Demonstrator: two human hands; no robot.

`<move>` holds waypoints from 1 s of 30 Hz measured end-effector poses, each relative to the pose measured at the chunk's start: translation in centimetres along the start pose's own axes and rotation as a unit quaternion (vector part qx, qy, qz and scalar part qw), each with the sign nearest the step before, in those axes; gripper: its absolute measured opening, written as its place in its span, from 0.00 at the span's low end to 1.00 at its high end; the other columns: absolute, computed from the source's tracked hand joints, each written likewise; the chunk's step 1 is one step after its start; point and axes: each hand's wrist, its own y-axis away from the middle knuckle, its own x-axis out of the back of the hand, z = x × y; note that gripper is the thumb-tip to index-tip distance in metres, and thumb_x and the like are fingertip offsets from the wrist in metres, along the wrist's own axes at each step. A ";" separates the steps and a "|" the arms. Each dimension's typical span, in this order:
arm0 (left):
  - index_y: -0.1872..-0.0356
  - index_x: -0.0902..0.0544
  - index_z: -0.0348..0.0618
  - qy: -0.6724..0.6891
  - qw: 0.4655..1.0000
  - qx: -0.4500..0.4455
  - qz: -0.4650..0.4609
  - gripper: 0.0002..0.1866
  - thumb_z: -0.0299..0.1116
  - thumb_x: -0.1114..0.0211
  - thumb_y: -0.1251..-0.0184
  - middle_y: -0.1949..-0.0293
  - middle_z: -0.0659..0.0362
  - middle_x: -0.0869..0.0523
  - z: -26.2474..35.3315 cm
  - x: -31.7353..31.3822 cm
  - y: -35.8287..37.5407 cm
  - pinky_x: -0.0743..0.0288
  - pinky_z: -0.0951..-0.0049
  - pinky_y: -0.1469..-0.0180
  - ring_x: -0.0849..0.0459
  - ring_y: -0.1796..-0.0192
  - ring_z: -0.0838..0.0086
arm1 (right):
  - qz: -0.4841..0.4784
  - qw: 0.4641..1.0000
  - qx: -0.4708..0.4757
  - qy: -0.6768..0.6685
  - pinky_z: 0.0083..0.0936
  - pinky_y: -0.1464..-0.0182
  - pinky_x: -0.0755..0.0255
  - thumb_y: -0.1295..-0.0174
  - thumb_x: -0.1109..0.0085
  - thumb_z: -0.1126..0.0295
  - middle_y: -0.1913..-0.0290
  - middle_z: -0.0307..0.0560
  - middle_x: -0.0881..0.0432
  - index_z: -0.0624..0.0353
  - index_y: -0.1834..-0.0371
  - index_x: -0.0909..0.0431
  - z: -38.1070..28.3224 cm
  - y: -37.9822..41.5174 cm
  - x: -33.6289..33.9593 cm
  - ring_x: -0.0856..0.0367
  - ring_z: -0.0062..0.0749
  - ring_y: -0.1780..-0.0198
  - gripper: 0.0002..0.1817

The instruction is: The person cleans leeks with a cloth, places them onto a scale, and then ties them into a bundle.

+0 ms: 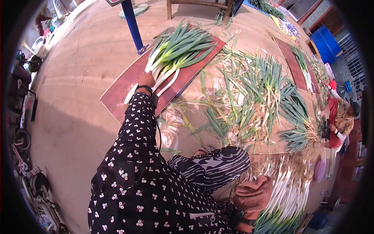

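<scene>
My left hand (147, 79) reaches to the red-brown board (117, 99), closed round the white ends of spring onions (177, 48) whose green leaves point away from me. A few white stalks with roots (130, 93) lie beside my wrist. At the lower right, my right hand (255, 214) is low beside my knee, with a brown towelling cloth (253, 194) over its front; its fingers are hidden. Right next to it, a big bundle of white-stemmed spring onions (282, 195) lies with green tops toward the bottom.
Peeled leaves and untrimmed spring onions (249, 97) cover the ground right of the board. Another bundle (298, 117) lies beyond. At the right, a person (341, 121) sits near a second board (292, 68). A blue table leg (132, 27) stands behind my board, and a blue barrel (325, 45) farther off.
</scene>
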 end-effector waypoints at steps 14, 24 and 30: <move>0.53 0.21 0.40 -0.045 0.947 -0.318 -0.005 0.18 0.37 0.43 0.42 0.52 0.43 0.20 10.8 -1.4 6.1 0.29 0.56 0.45 0.21 0.48 0.51 | -0.283 0.615 -0.191 -0.711 0.29 0.67 0.27 0.41 0.50 0.58 0.62 0.48 0.26 0.55 0.42 0.35 -1.5 -0.9 3.5 0.24 0.33 0.64 0.24; 0.51 0.21 0.39 -0.019 0.668 -0.723 -0.175 0.17 0.35 0.40 0.40 0.61 0.49 0.16 44.0 -7.7 33.2 0.25 0.68 0.54 0.17 0.60 0.64 | 0.431 0.902 0.015 -0.004 0.26 0.61 0.27 0.44 0.43 0.59 0.61 0.49 0.25 0.61 0.46 0.37 3.0 3.4 12.3 0.24 0.37 0.61 0.26; 0.54 0.20 0.41 -0.045 0.487 -0.847 -0.209 0.16 0.35 0.41 0.43 0.63 0.48 0.16 54.4 -19.0 52.8 0.26 0.64 0.54 0.18 0.59 0.56 | 0.471 0.876 -0.100 0.036 0.28 0.56 0.27 0.45 0.40 0.58 0.63 0.51 0.22 0.64 0.51 0.36 5.2 6.2 15.8 0.22 0.42 0.59 0.26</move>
